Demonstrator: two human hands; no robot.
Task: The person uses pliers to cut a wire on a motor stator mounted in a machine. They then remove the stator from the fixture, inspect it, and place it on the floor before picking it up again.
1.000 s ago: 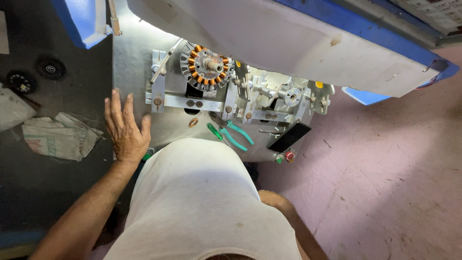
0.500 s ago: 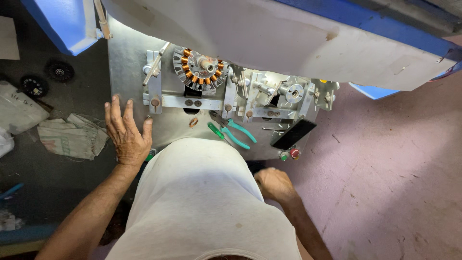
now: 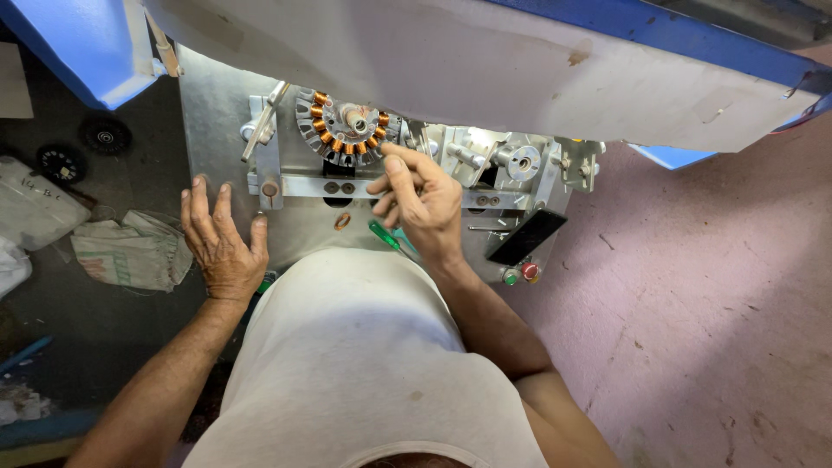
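Grey sheet-metal bench (image 3: 217, 113) fills the middle of the view, with a pale curved machine cover (image 3: 451, 61) edged in blue overhanging its far side and a pinkish floor (image 3: 711, 329) to the right; on the bench sits a round stator (image 3: 345, 128) ringed with copper-wound coils, held in a metal fixture (image 3: 295, 184) near the bench's far edge; the right hand (image 3: 420, 201) is raised just in front of and to the right of the stator, fingers curled and fingertips close to the coils at its rim, though whether it pinches anything cannot be told; beneath that hand lie green-handled pliers (image 3: 383, 236) on the bench, partly hidden; the left hand (image 3: 221, 243) lies flat and open on the bench to the left of the fixture, fingers spread, holding nothing; to the right of the stator stands a second fixture with shafts and a bored hub (image 3: 524, 162); nearer the person a black flat device (image 3: 527, 237) lies tilted, with a green and a red push-button (image 3: 520, 275) just beside it; off the bench at left, crumpled sacks (image 3: 130, 251) and two black discs (image 3: 106, 136) lie on the dark floor.
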